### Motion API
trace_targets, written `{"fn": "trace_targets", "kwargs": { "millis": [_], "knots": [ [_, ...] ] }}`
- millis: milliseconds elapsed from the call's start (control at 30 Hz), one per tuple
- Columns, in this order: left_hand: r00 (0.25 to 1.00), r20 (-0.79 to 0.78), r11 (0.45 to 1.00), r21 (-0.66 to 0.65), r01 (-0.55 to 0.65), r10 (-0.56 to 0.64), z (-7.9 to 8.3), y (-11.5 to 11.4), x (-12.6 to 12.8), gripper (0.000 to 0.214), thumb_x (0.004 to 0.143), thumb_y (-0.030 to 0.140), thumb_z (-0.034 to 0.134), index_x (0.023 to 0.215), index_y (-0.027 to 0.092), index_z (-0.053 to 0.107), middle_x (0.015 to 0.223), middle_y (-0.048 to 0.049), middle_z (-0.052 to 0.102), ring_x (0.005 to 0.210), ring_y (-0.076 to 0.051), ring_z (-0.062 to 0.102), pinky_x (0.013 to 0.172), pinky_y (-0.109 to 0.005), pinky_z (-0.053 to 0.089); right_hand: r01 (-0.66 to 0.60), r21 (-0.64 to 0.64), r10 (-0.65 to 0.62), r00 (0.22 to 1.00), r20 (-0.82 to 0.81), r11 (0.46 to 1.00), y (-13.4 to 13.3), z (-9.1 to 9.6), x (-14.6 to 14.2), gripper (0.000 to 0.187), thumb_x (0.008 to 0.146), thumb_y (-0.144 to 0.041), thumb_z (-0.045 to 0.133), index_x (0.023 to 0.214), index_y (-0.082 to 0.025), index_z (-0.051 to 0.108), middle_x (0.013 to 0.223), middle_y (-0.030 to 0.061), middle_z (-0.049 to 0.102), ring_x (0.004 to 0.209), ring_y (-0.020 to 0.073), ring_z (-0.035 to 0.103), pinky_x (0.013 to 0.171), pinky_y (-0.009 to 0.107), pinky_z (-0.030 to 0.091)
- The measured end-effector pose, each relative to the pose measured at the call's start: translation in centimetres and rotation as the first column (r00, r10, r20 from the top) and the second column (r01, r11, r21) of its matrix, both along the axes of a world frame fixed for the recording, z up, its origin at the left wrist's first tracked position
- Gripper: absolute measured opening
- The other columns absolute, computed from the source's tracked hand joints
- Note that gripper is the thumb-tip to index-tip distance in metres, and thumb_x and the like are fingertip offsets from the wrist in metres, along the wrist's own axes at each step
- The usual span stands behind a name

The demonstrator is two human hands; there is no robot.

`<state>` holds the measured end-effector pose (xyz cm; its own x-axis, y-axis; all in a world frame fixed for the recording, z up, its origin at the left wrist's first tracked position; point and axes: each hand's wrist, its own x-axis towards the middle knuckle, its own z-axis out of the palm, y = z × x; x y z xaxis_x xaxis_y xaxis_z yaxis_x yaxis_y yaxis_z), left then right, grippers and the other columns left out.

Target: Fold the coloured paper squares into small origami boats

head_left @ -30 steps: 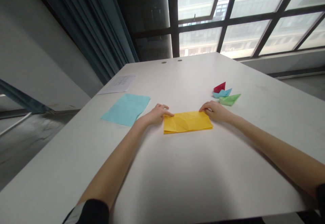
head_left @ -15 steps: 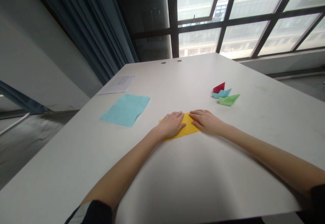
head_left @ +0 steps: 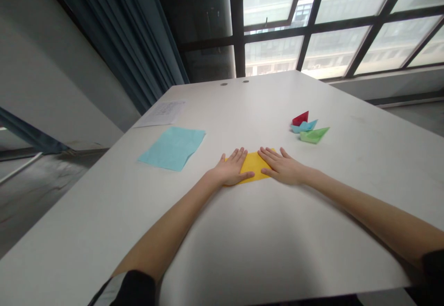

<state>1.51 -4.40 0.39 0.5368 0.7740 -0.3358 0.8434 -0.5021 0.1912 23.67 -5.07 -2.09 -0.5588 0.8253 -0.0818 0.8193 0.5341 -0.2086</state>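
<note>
A folded yellow paper (head_left: 253, 166) lies flat on the white table (head_left: 263, 232), mostly covered by my hands. My left hand (head_left: 231, 169) presses palm-down on its left part, fingers spread. My right hand (head_left: 281, 165) presses palm-down on its right part, fingers also spread. Only a narrow strip of yellow shows between the two hands. Neither hand grips anything.
A light blue sheet (head_left: 173, 147) lies to the left, with a white printed sheet (head_left: 162, 113) beyond it. Three folded paper shapes sit to the right: red (head_left: 300, 118), light blue (head_left: 304, 126), green (head_left: 313, 135). Windows and a dark curtain stand behind the table.
A second ago my hands held the outer corners of a wide yellow rectangle. They came together at the middle, the paper now looks narrower, and my fingers have spread flat on it.
</note>
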Motion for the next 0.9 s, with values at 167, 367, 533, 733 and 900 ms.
{"fn": "trace_targets", "kwargs": {
  "millis": [167,367,533,733,900],
  "knots": [
    [0.991,-0.12,0.996,-0.067,-0.064,0.055,0.3,0.8,-2.0,0.104,0.067,0.075,0.035,0.141,0.018,-0.01,0.146,-0.0082,-0.015,0.134,-0.032,-0.013,0.098,-0.065,-0.004,-0.016,-0.046,0.016,1.0,0.0,0.999,0.0,0.4,0.2,0.074,0.085,-0.062,0.015,0.143,-0.017,0.007,0.148,0.0093,0.011,0.135,0.0278,0.011,0.106,0.057,0.006],
    [0.984,-0.151,0.991,-0.076,-0.112,0.1,0.5,1.4,-2.9,0.109,0.064,0.076,0.039,0.14,0.017,-0.013,0.145,-0.0097,-0.02,0.133,-0.033,-0.017,0.097,-0.066,-0.006,-0.136,-0.016,0.135,0.989,-0.052,0.991,0.1,1.3,1.0,0.083,0.08,-0.067,0.03,0.143,-0.016,0.013,0.147,0.0139,0.016,0.134,0.0305,0.014,0.105,0.057,0.002],
    [0.986,-0.135,0.99,-0.091,-0.107,0.094,0.7,1.2,-2.8,0.111,0.062,0.077,0.041,0.14,0.018,-0.012,0.145,-0.0113,-0.02,0.133,-0.035,-0.016,0.098,-0.065,-0.004,-0.274,0.127,0.29,0.948,-0.129,0.953,0.3,2.4,1.1,0.078,0.072,-0.064,0.049,0.135,-0.022,0.035,0.138,0.0129,0.039,0.125,0.0302,0.035,0.104,0.053,0.016],
    [0.986,-0.137,0.99,-0.097,-0.105,0.092,0.4,1.4,-2.9,0.111,0.062,0.077,0.04,0.14,0.019,-0.013,0.144,-0.0103,-0.021,0.133,-0.033,-0.018,0.098,-0.064,-0.004,-0.355,0.198,0.382,0.915,-0.126,0.914,0.3,3.4,0.8,0.047,0.08,-0.053,0.048,0.112,-0.02,0.059,0.112,0.0104,0.06,0.104,0.0245,0.051,0.091,0.041,0.036],
    [0.989,-0.097,0.987,-0.106,-0.124,0.114,0.7,1.5,-2.7,0.1,0.069,0.075,0.032,0.141,0.018,-0.008,0.146,-0.0103,-0.016,0.133,-0.033,-0.016,0.099,-0.063,-0.005,-0.428,0.246,0.46,0.884,-0.087,0.869,-0.1,3.5,0.3,0.033,0.09,-0.036,0.037,0.091,-0.018,0.065,0.088,0.0071,0.068,0.085,0.0183,0.058,0.081,0.033,0.038]
  ]
}}
